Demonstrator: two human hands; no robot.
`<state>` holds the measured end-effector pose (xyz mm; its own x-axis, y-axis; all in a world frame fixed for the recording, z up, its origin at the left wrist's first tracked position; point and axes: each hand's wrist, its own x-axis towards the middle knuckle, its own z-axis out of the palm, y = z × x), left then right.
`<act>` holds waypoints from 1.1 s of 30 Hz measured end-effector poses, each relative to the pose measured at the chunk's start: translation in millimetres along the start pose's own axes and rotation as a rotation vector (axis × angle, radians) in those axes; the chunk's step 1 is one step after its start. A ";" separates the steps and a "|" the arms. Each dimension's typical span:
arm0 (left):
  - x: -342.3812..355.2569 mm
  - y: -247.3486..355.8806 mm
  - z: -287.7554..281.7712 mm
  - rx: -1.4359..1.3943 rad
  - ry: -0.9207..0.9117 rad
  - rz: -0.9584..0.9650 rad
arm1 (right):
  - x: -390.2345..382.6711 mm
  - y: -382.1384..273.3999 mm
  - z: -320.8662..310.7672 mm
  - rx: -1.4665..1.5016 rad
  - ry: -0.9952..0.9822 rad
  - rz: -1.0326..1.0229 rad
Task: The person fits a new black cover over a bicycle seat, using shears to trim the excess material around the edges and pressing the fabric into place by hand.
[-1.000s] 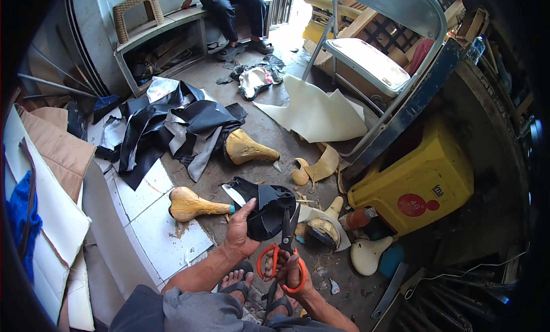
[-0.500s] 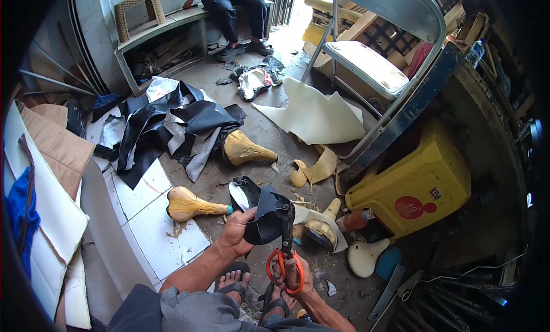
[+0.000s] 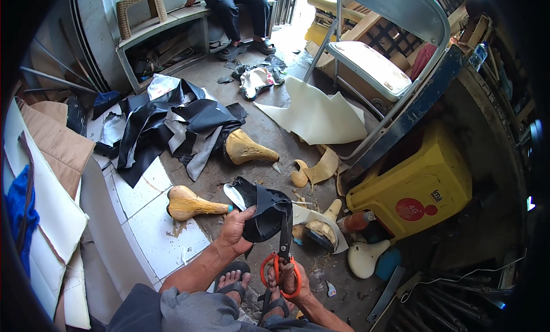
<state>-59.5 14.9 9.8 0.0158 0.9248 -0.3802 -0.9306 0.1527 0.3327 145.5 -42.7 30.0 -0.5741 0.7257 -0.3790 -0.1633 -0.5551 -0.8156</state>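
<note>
Between the thumb and fingers of my left hand (image 3: 234, 232) is a black bicycle saddle cover (image 3: 260, 203) with a white inner face at its left end. My right hand (image 3: 295, 283) grips a pair of scissors (image 3: 285, 246) by its orange handles. The dark blades point up and lie against the right edge of the black cover; whether they are parted there I cannot make out. Just left of my left hand a yellowish saddle foam (image 3: 192, 205) rests on the floor. A saddle foam with a dark base (image 3: 321, 232) lies right of the scissors.
Black sheet scraps (image 3: 195, 123) and another saddle foam (image 3: 246, 147) lie ahead. A cream foam sheet (image 3: 312, 114) is near a folding chair (image 3: 366, 63). To the right are a yellow plastic stool (image 3: 418, 189) and a cream saddle (image 3: 365, 257). Another person (image 3: 238, 11) sits at the back.
The scissors' orange handles have shifted slightly left and opened wider apart. The black cover has turned a little in my left hand, with the blades still at its right edge.
</note>
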 end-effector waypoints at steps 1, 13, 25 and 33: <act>-0.8 0.4 0.2 0.000 0.000 -0.001 | 1.0 -0.1 0.6 0.000 0.001 0.000; 1.4 -13.8 -8.6 -0.059 -0.015 0.020 | 9.1 11.6 0.9 0.073 -0.021 0.023; 0.5 -2.9 -7.5 -0.030 -0.046 -0.004 | 4.2 12.0 -15.3 0.158 -0.037 0.002; 3.3 -0.2 -17.8 -0.088 -0.043 -0.082 | 1.3 9.7 -24.0 0.029 -0.091 0.041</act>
<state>-65.7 11.7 -6.9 0.1072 0.9247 -0.3654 -0.9540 0.1992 0.2240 162.5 -37.4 11.1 -0.6510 0.6628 -0.3699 -0.1599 -0.5962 -0.7868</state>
